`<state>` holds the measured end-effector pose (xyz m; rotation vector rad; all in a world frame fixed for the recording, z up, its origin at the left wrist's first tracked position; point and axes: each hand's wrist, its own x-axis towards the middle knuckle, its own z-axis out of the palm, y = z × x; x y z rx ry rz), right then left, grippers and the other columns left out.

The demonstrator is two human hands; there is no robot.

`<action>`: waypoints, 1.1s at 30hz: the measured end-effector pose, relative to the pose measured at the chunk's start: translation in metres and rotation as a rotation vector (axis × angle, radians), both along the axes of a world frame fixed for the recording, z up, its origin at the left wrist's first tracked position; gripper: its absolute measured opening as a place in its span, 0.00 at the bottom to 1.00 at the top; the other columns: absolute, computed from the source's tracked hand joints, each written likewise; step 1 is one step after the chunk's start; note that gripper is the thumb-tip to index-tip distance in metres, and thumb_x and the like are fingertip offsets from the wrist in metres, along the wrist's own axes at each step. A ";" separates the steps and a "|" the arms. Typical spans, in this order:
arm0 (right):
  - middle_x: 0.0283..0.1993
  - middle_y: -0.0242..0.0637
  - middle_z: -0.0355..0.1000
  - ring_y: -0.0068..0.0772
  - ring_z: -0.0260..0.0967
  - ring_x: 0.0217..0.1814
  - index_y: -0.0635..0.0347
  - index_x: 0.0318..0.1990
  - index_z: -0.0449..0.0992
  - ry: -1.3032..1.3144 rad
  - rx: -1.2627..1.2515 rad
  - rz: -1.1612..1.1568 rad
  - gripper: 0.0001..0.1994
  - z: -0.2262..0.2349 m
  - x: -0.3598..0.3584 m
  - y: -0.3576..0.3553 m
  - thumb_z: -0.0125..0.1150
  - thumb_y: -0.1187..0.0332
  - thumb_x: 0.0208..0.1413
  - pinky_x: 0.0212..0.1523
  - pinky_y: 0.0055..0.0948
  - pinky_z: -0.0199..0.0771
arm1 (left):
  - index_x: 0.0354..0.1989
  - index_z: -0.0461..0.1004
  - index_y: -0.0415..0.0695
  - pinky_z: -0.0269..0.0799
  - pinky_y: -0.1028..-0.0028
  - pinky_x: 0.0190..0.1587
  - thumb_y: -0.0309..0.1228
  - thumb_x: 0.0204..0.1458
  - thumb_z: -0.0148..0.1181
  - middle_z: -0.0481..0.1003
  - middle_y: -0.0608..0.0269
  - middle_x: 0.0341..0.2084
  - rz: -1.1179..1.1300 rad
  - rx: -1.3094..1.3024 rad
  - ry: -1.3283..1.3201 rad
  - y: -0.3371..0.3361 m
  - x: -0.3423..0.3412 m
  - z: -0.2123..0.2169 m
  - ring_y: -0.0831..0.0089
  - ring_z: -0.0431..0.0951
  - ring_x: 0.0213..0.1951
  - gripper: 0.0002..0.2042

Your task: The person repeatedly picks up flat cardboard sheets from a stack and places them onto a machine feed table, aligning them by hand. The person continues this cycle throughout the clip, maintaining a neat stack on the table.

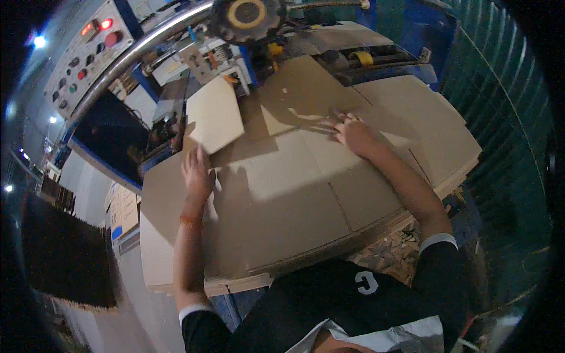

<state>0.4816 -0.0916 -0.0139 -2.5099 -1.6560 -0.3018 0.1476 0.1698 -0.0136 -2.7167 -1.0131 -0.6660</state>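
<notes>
A brown cardboard sheet [306,88] lies on a wide stack of flat cardboard blanks [265,217], its far part reaching under a machine head [223,59]. A pale cardboard flap [215,115] stands tilted up at the left, below that head. My left hand [198,172] has its fingers closed at the flap's lower left corner; the thumb is partly hidden. Farther right, my right hand [355,135] rests on the cardboard with fingers stretched out toward the sheet's near edge.
At the upper left is a control panel [88,53] with buttons and a lit red lamp. A metal bar [159,41] and a black wheel [247,15] cross above the work. Cardboard scraps [391,256] lie beneath the stack. A green corrugated wall [500,117] stands at right.
</notes>
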 end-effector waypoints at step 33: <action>0.46 0.39 0.68 0.30 0.64 0.48 0.65 0.50 0.67 0.401 1.062 -0.496 0.18 0.020 -0.084 -0.268 0.54 0.73 0.49 0.49 0.28 0.63 | 0.46 0.65 0.38 0.65 0.71 0.49 0.24 0.50 0.53 0.69 0.55 0.42 0.154 -0.631 -1.470 -0.140 -0.231 -0.018 0.68 0.70 0.44 0.14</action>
